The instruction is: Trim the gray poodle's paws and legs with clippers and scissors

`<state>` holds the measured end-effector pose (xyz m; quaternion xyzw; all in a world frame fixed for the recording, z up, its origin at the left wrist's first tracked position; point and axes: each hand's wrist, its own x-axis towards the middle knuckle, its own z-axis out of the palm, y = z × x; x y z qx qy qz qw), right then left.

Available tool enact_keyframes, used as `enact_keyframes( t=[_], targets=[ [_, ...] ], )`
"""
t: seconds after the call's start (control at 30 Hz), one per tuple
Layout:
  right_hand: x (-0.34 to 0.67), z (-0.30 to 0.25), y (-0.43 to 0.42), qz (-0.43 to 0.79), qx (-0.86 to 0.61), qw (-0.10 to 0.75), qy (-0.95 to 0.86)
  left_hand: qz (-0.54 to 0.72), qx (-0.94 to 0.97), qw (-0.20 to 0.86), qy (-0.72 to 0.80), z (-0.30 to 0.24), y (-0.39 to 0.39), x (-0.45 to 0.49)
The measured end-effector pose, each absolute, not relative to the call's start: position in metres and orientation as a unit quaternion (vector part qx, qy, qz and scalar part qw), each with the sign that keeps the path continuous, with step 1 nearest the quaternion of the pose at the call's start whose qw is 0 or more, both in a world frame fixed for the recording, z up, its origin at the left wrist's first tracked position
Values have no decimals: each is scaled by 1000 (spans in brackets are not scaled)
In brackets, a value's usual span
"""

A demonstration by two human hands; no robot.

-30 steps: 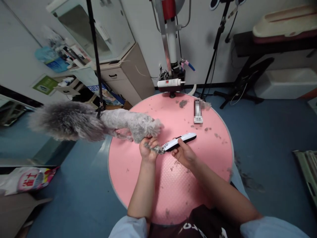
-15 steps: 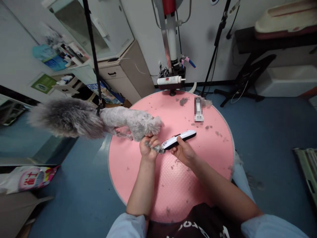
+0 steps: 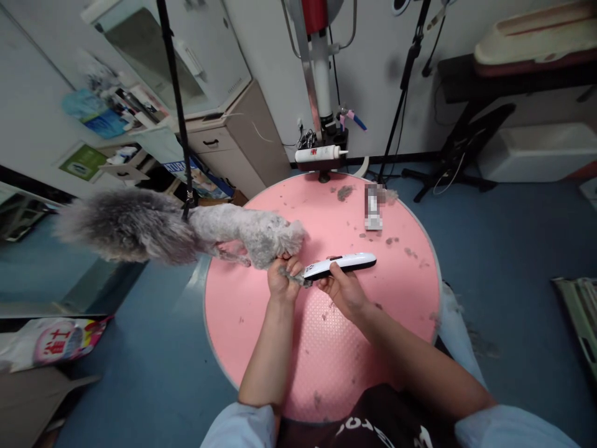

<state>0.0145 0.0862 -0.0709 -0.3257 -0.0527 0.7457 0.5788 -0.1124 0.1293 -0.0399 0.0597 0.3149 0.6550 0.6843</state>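
A grey dog [image 3: 242,227] stands at the left of the round pink table, its body clipped short and its front end thick and fluffy. My left hand [image 3: 280,281] is closed around one of its hind legs, and the grey paw [image 3: 298,279] pokes out to the right between my fingers. In my right hand [image 3: 344,289] is a white and black hair clipper [image 3: 342,265], held from below with the thumb along its side. The clipper's head meets the paw; whether the blade touches skin is hidden.
Tufts of cut hair [image 3: 345,192] are scattered over the pink table [image 3: 261,348]. A blurred-out object [image 3: 373,208] lies near its far right edge. A white bottle [image 3: 319,154] rests on a holder at the back. A black strap [image 3: 180,106] runs down to the dog.
The clipper has swung to a flatter angle, its rear end shifting slightly right and down. My left hand with the leg has moved slightly right. The dog stays nearly still.
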Motion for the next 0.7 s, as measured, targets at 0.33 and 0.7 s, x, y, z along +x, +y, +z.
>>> enact_keyframes(
  t=[0.33, 0.7],
  targets=[
    [16, -67, 82, 720, -327, 603, -101, 658, 61, 678, 323, -41, 130, -110],
    [19, -73, 74, 651, -354, 621, -257, 663, 47, 683, 302, -44, 130, -110]
  ],
)
